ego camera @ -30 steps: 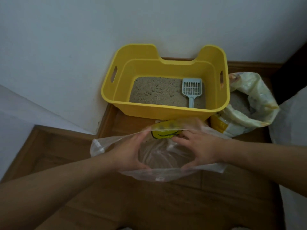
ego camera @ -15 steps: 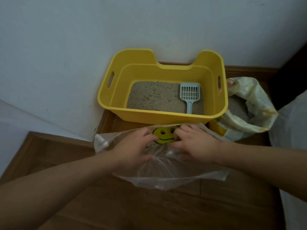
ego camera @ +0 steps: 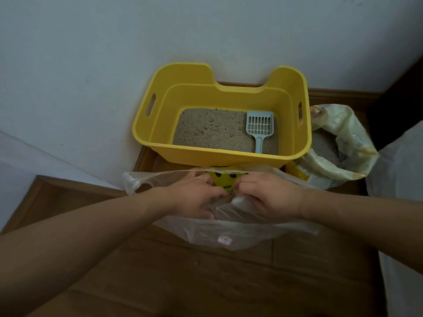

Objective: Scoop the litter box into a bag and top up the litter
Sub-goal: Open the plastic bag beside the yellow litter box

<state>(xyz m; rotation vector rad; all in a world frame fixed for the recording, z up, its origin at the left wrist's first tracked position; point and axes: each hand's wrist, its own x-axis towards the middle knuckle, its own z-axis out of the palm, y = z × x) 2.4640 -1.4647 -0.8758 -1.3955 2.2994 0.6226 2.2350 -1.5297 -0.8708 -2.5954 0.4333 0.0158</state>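
A yellow litter box (ego camera: 219, 156) stands against the white wall, holding grey-brown litter (ego camera: 212, 131). A pale blue slotted scoop (ego camera: 259, 129) lies in its right side, handle toward me. In front of the box a clear plastic bag (ego camera: 229, 234) with a yellow smiley print (ego camera: 225, 179) lies on the wooden floor. My left hand (ego camera: 194, 195) and my right hand (ego camera: 267, 195) sit close together at the bag's middle, fingers curled and pinching the plastic. An open litter sack (ego camera: 338, 152), pale with a yellow label, leans at the box's right.
The wooden floor (ego camera: 206, 282) spreads toward me. White walls (ego camera: 91, 65) meet at a corner on the left. A wooden skirting (ego camera: 338, 93) runs behind the sack. A pale surface (ego camera: 402, 202) rises along the right edge.
My hands have come together from the bag's spread mouth to its middle and now pinch the plastic. The bag has shifted toward the box; the view has tilted down slightly.
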